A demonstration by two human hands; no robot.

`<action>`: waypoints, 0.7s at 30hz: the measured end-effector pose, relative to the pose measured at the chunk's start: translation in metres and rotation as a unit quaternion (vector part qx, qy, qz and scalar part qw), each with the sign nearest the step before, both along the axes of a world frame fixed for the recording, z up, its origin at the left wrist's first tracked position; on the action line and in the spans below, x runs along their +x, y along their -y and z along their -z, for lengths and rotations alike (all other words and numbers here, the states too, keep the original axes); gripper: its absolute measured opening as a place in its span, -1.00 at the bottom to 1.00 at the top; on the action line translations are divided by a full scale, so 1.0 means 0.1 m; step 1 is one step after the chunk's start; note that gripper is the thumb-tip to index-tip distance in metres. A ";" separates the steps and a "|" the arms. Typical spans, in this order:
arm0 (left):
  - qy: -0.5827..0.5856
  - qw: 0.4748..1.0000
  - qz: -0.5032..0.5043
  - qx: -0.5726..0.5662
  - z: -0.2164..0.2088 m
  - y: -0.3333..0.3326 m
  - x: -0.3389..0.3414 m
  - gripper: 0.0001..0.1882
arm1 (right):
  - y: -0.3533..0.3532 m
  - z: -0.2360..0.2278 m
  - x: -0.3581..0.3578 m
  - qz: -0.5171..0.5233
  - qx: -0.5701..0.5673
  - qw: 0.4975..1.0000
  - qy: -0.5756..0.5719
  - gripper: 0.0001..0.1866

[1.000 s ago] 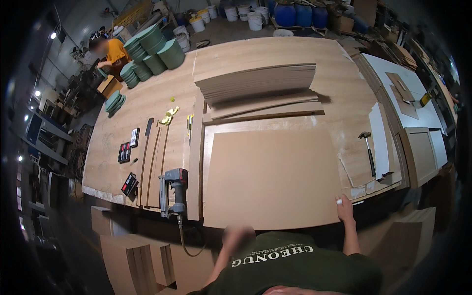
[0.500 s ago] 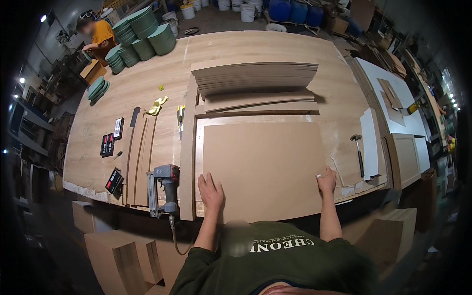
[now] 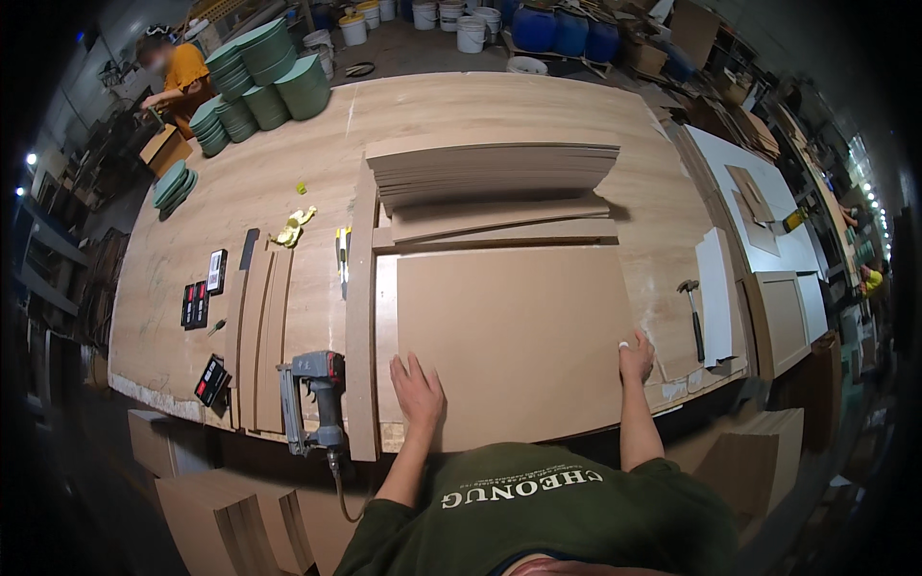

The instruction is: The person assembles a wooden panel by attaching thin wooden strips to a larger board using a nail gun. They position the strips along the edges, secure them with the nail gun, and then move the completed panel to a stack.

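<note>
A flat brown fibreboard panel [image 3: 514, 336] lies on the workbench before me, its far edge close against a wooden strip [image 3: 499, 233]. My left hand [image 3: 419, 389] lies on the panel's left edge with fingers stretched out. At the right edge, my right hand [image 3: 636, 360] grips the panel, thumb on top and the other fingers curled at the side. Something small and white shows on that thumb. Along the panel's left side runs a long wooden bar [image 3: 361, 326]. Left of this bar rests a grey nail gun [image 3: 322, 389] with a hose, touched by neither hand.
Beyond the strip stands a stack of brown boards [image 3: 495, 173]. A hammer [image 3: 693, 322] and a white strip [image 3: 715, 298] lie right. Small black boxes [image 3: 195, 304], thin slats [image 3: 259, 336] and a knife [image 3: 343, 261] lie left. Green pads [image 3: 269, 86] are stacked far left, near another person [image 3: 182, 77].
The panel has slid away from me, narrowing the gap to the wooden strip at its far edge. Both hands have stayed on its sides. The view has shifted slightly.
</note>
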State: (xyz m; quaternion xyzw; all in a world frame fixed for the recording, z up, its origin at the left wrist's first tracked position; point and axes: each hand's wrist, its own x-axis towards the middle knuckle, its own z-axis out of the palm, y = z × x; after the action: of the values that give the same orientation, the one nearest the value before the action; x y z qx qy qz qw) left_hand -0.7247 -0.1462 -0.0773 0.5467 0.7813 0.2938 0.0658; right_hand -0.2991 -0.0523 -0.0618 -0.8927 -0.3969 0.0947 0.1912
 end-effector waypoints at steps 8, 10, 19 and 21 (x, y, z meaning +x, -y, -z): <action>-0.025 0.999 -0.025 -0.011 0.00 -0.02 0.11 -0.36 | -1.25 -0.35 -0.92 -0.250 0.138 0.959 0.002 -0.43; -0.025 0.999 -0.022 -0.013 -0.06 -0.04 0.14 -0.37 | -1.84 -0.35 -1.36 -0.400 0.200 0.894 -0.014 -0.41; -0.010 0.999 -0.035 -0.027 -0.13 -0.16 0.13 -0.37 | -2.81 -0.33 -2.01 -0.558 0.108 0.820 0.067 -0.50; -0.008 0.998 -0.049 -0.033 -0.12 -0.11 0.08 -0.36 | -2.65 -0.29 -1.96 -0.614 0.194 0.764 0.029 -0.50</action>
State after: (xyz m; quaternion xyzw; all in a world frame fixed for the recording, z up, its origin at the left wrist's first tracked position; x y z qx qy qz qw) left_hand -0.7172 -0.1349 -0.0648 0.5078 0.8168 0.2663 0.0629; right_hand -0.4954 0.2129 -0.0330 -0.4042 -0.8757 0.0867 0.2493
